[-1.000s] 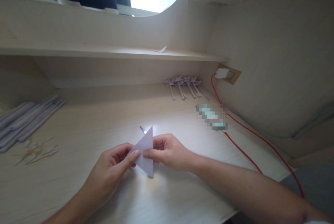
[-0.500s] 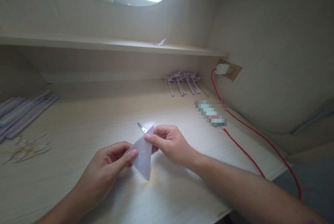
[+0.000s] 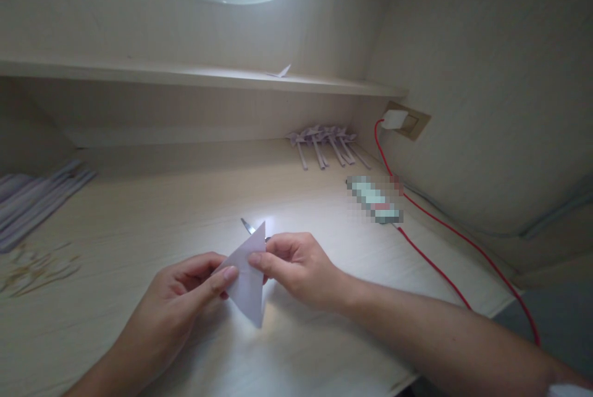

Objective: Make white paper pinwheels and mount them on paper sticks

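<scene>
A white sheet of paper folded into a triangle [image 3: 248, 295] is held up over the desk between both hands. My left hand [image 3: 189, 289] pinches its left corner, thumb on the near face. On the right edge, my right hand [image 3: 294, 267] grips the paper between thumb and fingers. Behind the paper lies a pair of scissors [image 3: 248, 226] on the desk; a blade tip shows, and the rest is mostly hidden by the paper and my right hand.
Paper pinwheels on sticks [image 3: 324, 141] lie at the back right. A phone-like device [image 3: 374, 200], blurred, has a red cable [image 3: 430, 268]. Rolled paper sticks [image 3: 41, 202] and thin yellowish strips [image 3: 39, 267] lie left. A folded paper piece [image 3: 283, 71] rests on the shelf [image 3: 185, 76].
Both hands and the folded paper have shifted slightly left and down in view. My right thumb has slid a little lower along the paper's edge. The hold is unchanged.
</scene>
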Tool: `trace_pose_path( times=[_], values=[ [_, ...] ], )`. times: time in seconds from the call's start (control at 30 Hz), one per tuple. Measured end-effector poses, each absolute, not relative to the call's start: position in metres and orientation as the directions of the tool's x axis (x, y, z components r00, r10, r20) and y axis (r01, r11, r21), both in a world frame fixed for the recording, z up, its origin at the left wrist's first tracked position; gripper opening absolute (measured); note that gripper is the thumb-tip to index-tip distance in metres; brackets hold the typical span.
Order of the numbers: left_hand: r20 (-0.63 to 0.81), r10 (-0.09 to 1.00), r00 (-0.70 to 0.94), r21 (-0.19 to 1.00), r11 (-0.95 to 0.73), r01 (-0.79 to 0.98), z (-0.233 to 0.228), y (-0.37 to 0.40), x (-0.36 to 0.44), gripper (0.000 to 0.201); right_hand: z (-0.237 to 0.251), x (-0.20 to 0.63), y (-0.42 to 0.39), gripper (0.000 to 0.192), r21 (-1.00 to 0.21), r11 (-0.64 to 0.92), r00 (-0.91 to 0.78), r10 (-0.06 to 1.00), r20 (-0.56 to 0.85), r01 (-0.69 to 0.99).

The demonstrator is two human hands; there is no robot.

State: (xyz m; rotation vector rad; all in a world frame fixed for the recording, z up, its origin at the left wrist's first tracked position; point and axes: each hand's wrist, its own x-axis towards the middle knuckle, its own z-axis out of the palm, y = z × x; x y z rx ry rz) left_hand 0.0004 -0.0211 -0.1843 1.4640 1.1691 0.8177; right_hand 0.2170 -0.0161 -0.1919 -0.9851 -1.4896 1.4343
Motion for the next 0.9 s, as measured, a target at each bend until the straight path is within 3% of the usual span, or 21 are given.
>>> trace_pose_path(
  times=[0.4,0.7,0.9],
  values=[
    [-0.106,0.971,0.215,0.983,0.070,0.170,-0.184,-0.021,-0.002,0.034,-0.199,0.215,-0.020,0.035,-0.998,-0.018,-0.476,0.879,-0.044,0.059],
    [-0.067,0.987,0.145,0.990,0.048,0.132,-0.183,-0.020,-0.005,0.032,-0.190,0.215,-0.022,0.025,-0.984,0.013,-0.476,0.876,-0.073,0.176],
    [-0.005,0.993,0.116,0.994,-0.009,0.113,-0.184,-0.019,-0.008,0.029,-0.188,0.214,-0.023,0.019,-0.987,0.020,-0.481,0.875,-0.060,0.160]
  ],
)
